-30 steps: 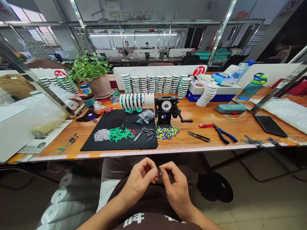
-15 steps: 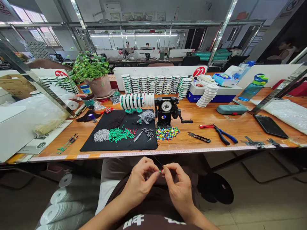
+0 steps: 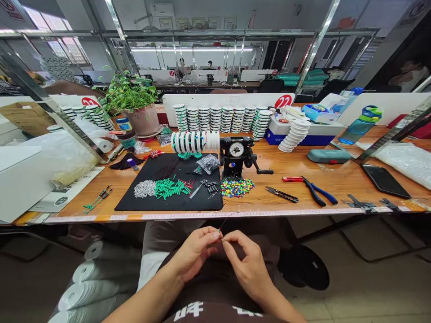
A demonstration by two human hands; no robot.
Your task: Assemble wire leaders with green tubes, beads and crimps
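Observation:
In front of my body, below the table edge, my left hand (image 3: 197,251) pinches a thin dark line (image 3: 226,220) that carries a tiny green and red piece (image 3: 219,230) at its fingertips. Close beside it, my right hand (image 3: 247,262) has thumb and forefinger pressed together. What lies between those right fingertips is too small to make out. On the table above the hands, a black mat (image 3: 131,204) bears green tubes (image 3: 170,188), silver beads (image 3: 144,189) and small black parts (image 3: 211,187). Multicoloured beads (image 3: 237,187) lie right of the mat.
A black hand-cranked winder (image 3: 235,154) holds white spools (image 3: 193,142). Thread snips (image 3: 281,194), pliers (image 3: 318,192), a phone (image 3: 385,180) and a green case (image 3: 328,156) lie to the right. A potted plant (image 3: 143,121) stands behind the mat. Stacked spools (image 3: 215,119) line the back.
My left hand has turned, and the green and red piece now points upward from its fingertips. The right fingers have shifted slightly left and down from it. The view has moved a little.

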